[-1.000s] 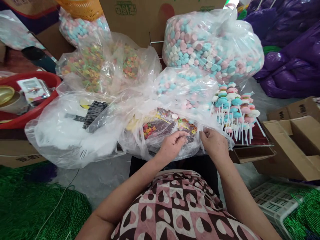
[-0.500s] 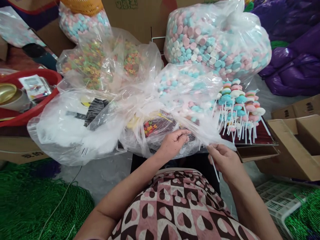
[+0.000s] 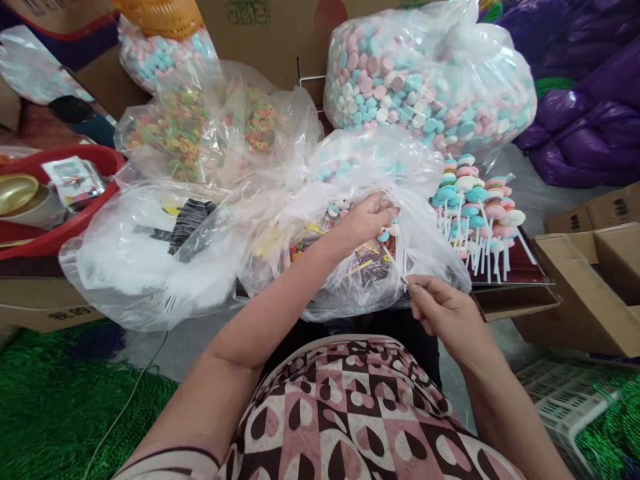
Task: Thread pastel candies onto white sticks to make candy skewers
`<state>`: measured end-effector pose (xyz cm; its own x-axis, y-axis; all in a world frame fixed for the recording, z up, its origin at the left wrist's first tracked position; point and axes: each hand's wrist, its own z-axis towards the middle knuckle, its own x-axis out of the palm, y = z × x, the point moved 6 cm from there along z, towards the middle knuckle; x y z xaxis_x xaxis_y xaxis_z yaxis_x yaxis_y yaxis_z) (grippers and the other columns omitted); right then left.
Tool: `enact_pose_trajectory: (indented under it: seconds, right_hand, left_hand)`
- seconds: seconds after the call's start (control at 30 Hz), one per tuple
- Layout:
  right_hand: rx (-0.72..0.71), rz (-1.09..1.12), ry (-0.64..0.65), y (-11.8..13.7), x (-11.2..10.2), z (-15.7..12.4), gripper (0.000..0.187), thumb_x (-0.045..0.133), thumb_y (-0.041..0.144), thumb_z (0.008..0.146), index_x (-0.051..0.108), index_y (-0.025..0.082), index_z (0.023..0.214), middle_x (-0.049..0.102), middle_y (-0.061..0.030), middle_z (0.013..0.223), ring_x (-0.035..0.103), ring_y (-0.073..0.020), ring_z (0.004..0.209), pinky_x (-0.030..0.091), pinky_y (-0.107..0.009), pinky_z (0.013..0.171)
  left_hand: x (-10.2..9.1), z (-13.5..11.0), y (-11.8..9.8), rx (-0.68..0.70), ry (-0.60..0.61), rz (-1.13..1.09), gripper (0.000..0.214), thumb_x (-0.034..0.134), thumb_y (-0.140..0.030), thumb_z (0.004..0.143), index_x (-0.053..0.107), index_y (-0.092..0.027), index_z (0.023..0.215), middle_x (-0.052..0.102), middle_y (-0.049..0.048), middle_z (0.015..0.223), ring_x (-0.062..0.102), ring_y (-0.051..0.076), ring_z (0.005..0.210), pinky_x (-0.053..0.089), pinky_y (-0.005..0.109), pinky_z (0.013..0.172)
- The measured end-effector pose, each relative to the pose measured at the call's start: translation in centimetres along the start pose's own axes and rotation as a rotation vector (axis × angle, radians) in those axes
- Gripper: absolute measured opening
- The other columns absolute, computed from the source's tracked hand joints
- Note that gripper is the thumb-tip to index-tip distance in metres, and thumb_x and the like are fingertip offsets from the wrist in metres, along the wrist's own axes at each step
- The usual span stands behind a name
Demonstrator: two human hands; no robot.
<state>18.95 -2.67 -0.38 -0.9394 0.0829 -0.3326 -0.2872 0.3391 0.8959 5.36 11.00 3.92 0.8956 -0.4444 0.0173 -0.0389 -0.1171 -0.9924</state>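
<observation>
My left hand reaches into the opening of a clear plastic bag, its fingers curled just above some blue and white marshmallows. Whatever lies under the fingertips is hidden. White lollipop sticks hang down beside them. At the lower end of these sticks my right hand is closed in a pinch on a white stick. Inside the bag lie small ring candies and yellow strips on a dark surface. To the right stands a cluster of marshmallow skewers on white sticks.
A large bag of marshmallows and a bag of ring candies stand behind. On the left are a red basin and a bag with black twist ties. Open cardboard boxes are at the right.
My left hand has moved up and slightly right, deeper over the bag's contents. My right hand has shifted a little left, and the stick below it no longer shows. More marshmallows show in the bag.
</observation>
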Motion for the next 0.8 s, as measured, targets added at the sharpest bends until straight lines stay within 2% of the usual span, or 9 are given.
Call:
enact_pose_trajectory:
  seconds: [0.1, 0.27, 0.33, 0.47, 0.57, 0.63, 0.7, 0.8]
  right_hand:
    - [-0.084, -0.099, 0.046, 1.0, 1.1, 1.8, 0.040, 0.058, 0.045, 0.083, 0.068, 0.014, 0.106, 0.052, 0.0051, 0.052, 0.041, -0.0088, 0.038, 0.032, -0.022, 0.041]
    - [-0.137, -0.153, -0.236, 1.1, -1.3, 5.9, 0.045, 0.057, 0.043, 0.082, 0.072, 0.014, 0.112, 0.049, 0.0051, 0.052, 0.039, -0.0099, 0.044, 0.031, -0.023, 0.044]
    - [-0.119, -0.177, -0.194, 0.6, -1.4, 6.1, 0.044, 0.057, 0.043, 0.083, 0.073, 0.014, 0.111, 0.048, 0.0053, 0.051, 0.037, -0.0098, 0.045, 0.030, -0.023, 0.044]
    - [-0.091, -0.121, 0.023, -0.1, 0.0, 4.0, 0.046, 0.061, 0.048, 0.082, 0.073, 0.014, 0.109, 0.044, 0.0059, 0.050, 0.034, -0.0096, 0.044, 0.025, -0.023, 0.042]
    - [-0.087, -0.031, 0.008, 0.0, -0.3, 2.4, 0.045, 0.065, 0.052, 0.080, 0.074, 0.016, 0.106, 0.042, 0.0058, 0.050, 0.034, -0.0096, 0.044, 0.023, -0.022, 0.040]
    - [-0.091, 0.013, -0.053, -0.1, -0.9, 2.0, 0.044, 0.065, 0.053, 0.080, 0.074, 0.018, 0.105, 0.043, 0.0054, 0.050, 0.034, -0.0097, 0.043, 0.023, -0.022, 0.039]
    - [-0.082, 0.017, -0.063, -0.5, -1.0, 2.3, 0.045, 0.063, 0.054, 0.081, 0.073, 0.018, 0.106, 0.044, 0.0054, 0.050, 0.033, -0.0097, 0.041, 0.024, -0.023, 0.038]
    - [-0.088, -0.097, -0.041, -1.0, -0.1, 3.3, 0.049, 0.058, 0.052, 0.083, 0.072, 0.015, 0.111, 0.047, 0.0050, 0.047, 0.038, -0.0117, 0.040, 0.031, -0.024, 0.040]
  left_hand:
    - [-0.2, 1.3, -0.2, 0.040, 0.026, 0.006, 0.030, 0.050, -0.021, 0.088, 0.058, -0.014, 0.116, 0.063, 0.0106, 0.117, 0.060, 0.012, 0.082, 0.047, 0.024, 0.070]
    - [-1.6, 1.5, 1.1, 0.090, 0.022, 0.091, 0.021, 0.053, -0.024, 0.085, 0.066, -0.012, 0.097, 0.069, 0.0053, 0.091, 0.060, 0.011, 0.075, 0.047, 0.024, 0.074]
    - [-2.3, 1.0, 1.5, 0.112, 0.023, 0.163, 0.020, 0.054, -0.026, 0.084, 0.068, -0.014, 0.093, 0.070, 0.0030, 0.086, 0.061, 0.013, 0.077, 0.047, 0.024, 0.076]
    - [-2.7, 0.4, 2.3, 0.156, -0.001, 0.477, 0.025, 0.049, -0.027, 0.087, 0.071, -0.015, 0.081, 0.070, 0.0024, 0.078, 0.062, 0.017, 0.078, 0.047, 0.028, 0.076]
    - [-1.0, 0.6, 3.0, 0.221, 0.022, 0.837, 0.032, 0.045, -0.023, 0.089, 0.071, -0.014, 0.073, 0.070, 0.0072, 0.076, 0.063, 0.022, 0.081, 0.047, 0.034, 0.080]
    - [0.8, 0.7, 3.3, 0.327, 0.053, 1.042, 0.030, 0.044, -0.020, 0.089, 0.072, -0.012, 0.080, 0.072, 0.0121, 0.086, 0.064, 0.026, 0.090, 0.046, 0.038, 0.086]
    - [2.6, 0.6, 3.5, 0.430, 0.073, 1.167, 0.027, 0.046, -0.019, 0.088, 0.071, -0.011, 0.093, 0.070, 0.0162, 0.102, 0.062, 0.028, 0.101, 0.043, 0.041, 0.092]
    - [3.9, 1.1, 3.9, 0.425, 0.068, 1.229, 0.026, 0.050, -0.019, 0.086, 0.069, -0.011, 0.102, 0.068, 0.0180, 0.111, 0.060, 0.031, 0.107, 0.041, 0.044, 0.095]
